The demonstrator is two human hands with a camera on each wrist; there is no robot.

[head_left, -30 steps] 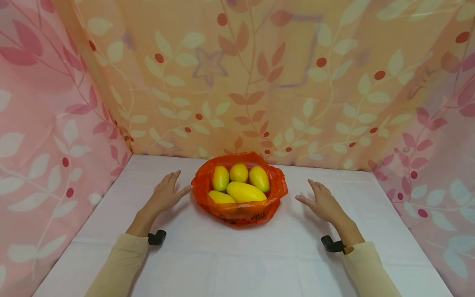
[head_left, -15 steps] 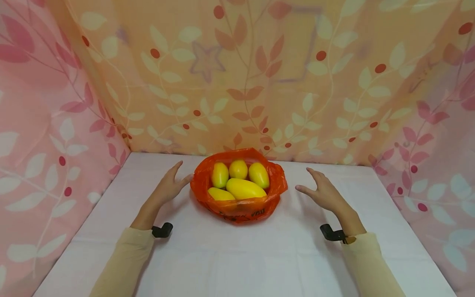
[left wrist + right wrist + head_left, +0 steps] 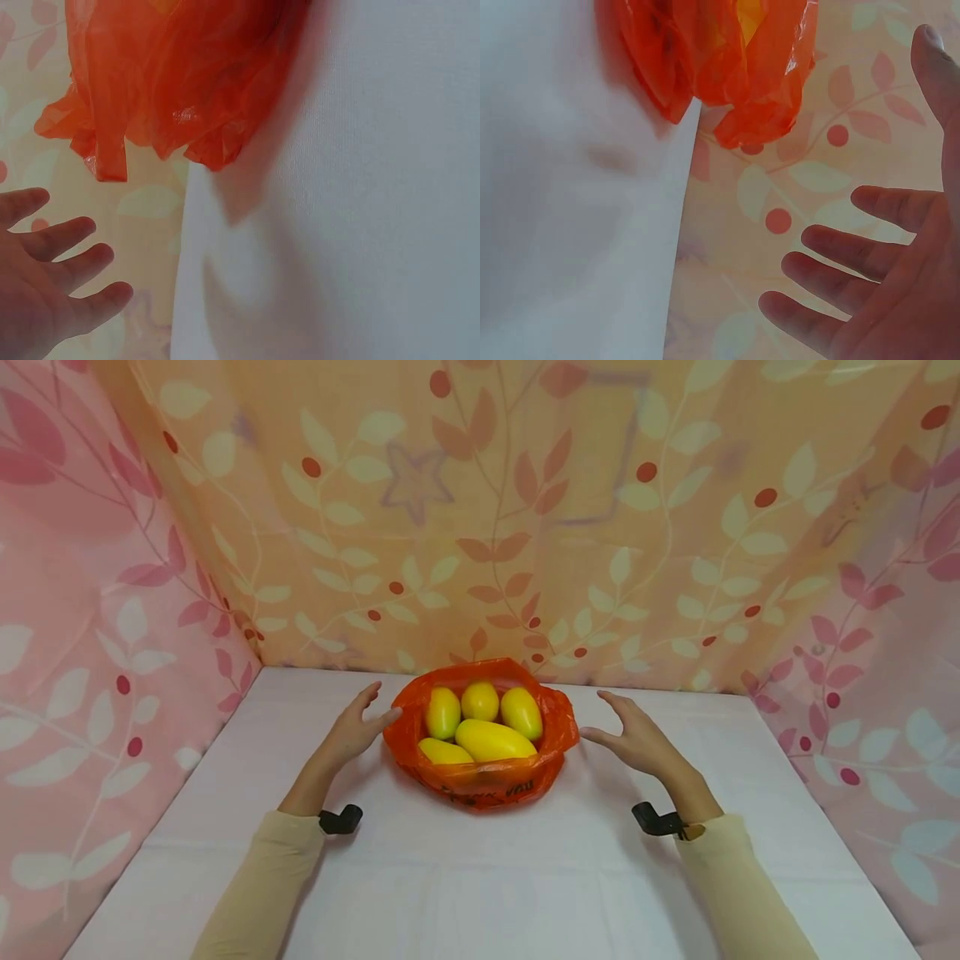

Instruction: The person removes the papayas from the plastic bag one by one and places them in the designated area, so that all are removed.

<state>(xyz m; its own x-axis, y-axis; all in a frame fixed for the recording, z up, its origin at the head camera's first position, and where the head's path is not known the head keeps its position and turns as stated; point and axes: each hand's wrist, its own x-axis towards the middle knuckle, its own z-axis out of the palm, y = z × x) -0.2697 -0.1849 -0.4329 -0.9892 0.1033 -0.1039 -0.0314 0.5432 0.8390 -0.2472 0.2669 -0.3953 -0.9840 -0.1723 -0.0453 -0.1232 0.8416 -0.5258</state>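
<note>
A red plastic bag (image 3: 480,793) with dark lettering sits on the white table, its mouth spread wide. Several yellow mangoes (image 3: 495,741) lie inside it. My left hand (image 3: 351,732) is beside the bag's left side, fingers extended and thumb tip right at the rim in the head view. On the other side my right hand (image 3: 637,735) has its fingers spread, thumb pointing at the bag's right edge. Both wrist views show the bag (image 3: 172,82) ahead of the fingers, with a gap between. Neither hand holds anything.
The white tablecloth (image 3: 480,885) covers the table around the bag. A flowered cloth (image 3: 487,527) hangs directly behind the table's far edge, and pink flowered cloths (image 3: 97,693) close off both sides. A black camera mount (image 3: 341,820) sticks out from each wrist.
Both hands have moved inward toward the bag, the left to the right and the right to the left. The bag and mangoes stay in place; the head view has shifted slightly.
</note>
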